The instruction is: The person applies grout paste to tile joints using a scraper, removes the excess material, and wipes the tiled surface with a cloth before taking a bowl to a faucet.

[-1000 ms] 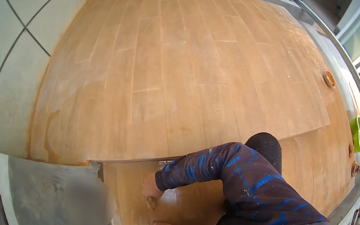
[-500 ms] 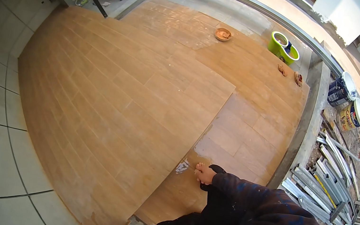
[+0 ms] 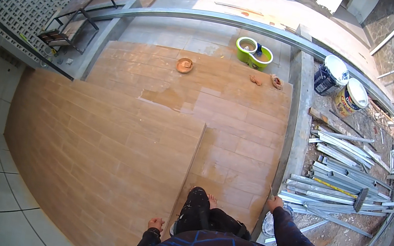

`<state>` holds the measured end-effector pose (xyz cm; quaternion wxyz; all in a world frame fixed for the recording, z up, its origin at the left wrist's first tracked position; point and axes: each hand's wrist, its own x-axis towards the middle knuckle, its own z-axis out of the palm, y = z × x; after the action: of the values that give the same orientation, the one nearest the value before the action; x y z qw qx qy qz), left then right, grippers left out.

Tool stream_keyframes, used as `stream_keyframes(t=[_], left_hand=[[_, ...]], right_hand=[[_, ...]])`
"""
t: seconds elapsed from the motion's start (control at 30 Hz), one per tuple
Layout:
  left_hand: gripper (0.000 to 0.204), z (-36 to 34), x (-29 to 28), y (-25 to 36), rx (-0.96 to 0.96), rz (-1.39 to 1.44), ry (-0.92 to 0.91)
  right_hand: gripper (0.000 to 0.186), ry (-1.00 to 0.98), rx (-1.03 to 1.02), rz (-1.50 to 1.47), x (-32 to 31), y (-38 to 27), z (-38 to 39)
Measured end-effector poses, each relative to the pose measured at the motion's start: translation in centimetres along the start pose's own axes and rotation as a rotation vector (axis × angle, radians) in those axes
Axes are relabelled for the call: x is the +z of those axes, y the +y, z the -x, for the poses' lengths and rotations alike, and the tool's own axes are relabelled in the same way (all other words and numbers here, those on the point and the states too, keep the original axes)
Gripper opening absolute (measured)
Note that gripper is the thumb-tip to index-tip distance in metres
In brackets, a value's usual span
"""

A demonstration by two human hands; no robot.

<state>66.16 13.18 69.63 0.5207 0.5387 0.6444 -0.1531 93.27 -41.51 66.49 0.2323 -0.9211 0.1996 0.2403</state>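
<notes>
Landmark: concrete curb [image 3: 297, 140]. Right hand [image 3: 275, 204] at its near end, fingers closed round a thin tool [image 3: 272, 191], tip angled up along the curb's inner edge. Left hand [image 3: 156, 224] well left of the curb, low over wood-look floor [image 3: 114, 145]; fingers look bent, how far closed cannot tell. Green double bucket [image 3: 244, 56] left of curb's far end; metal strips [image 3: 319, 189] piled right of it.

Right grip [image 3: 275, 204] on thin tool [image 3: 271, 190], 4 o'clock | left grip [image 3: 156, 224], 6 o'clock | green double bucket [image 3: 243, 56], 1 o'clock
</notes>
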Motion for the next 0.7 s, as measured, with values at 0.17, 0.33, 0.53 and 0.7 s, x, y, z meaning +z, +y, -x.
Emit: stream_keyframes(t=[0.17, 0.33, 0.53, 0.7], left_hand=[[0.023, -3.3, 4.6, 11.3, -0.032, -0.133, -0.037], [0.020, -9.6, 9.9, 23.0, -0.077, 0.067, -0.183], [0.021, -11.6, 19.9, 42.9, -0.028, -0.123, -0.086], [0.025, -17.2, 29.6, 63.4, 0.160, -0.255, -0.170]], right_hand=[[0.028, 0.085, 0.233, 0.026, 1.3, 5.1, -2.1], [0.027, -0.101, 0.475, -0.531, 2.3, 2.3, -5.9], [0.016, -0.292, 0.664, -0.780, -10.1, -16.0, -14.9], [0.015, -0.131, 0.449, -0.948, -19.2, -28.8, -30.8]])
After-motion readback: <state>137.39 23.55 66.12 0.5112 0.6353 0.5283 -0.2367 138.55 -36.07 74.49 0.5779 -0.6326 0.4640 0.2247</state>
